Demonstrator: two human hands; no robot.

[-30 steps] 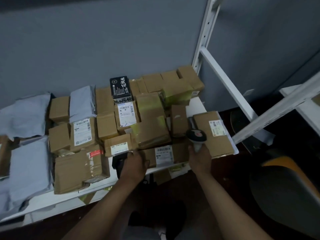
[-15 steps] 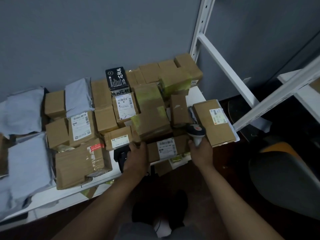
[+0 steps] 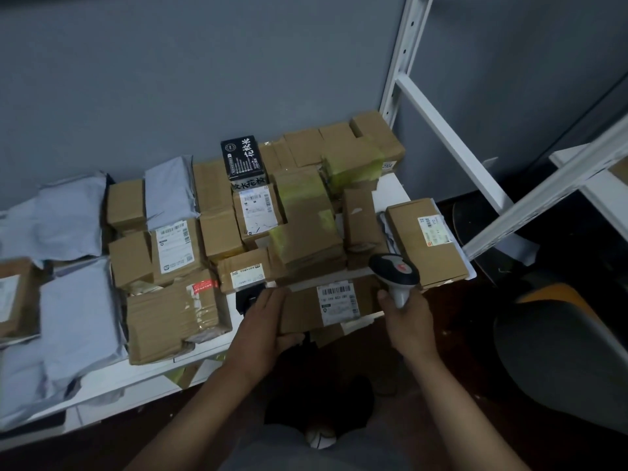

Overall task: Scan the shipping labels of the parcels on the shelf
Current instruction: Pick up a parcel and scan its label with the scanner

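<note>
Your left hand (image 3: 268, 321) grips the left end of a flat cardboard parcel (image 3: 306, 309) at the near edge of the white shelf (image 3: 142, 372), its barcode label (image 3: 337, 304) facing up. Your right hand (image 3: 409, 321) holds the handle of a barcode scanner (image 3: 394, 271), head just right of that label. Farther back: stacked brown boxes, grey mailer bags (image 3: 81, 317) at left, a black printed box (image 3: 243, 161) near the wall.

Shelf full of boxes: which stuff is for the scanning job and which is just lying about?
For the job:
barcode scanner in right hand
labelled parcel gripped by left hand
other parcels' shipping labels

Just lying about:
grey chair
white shelf upright
</note>
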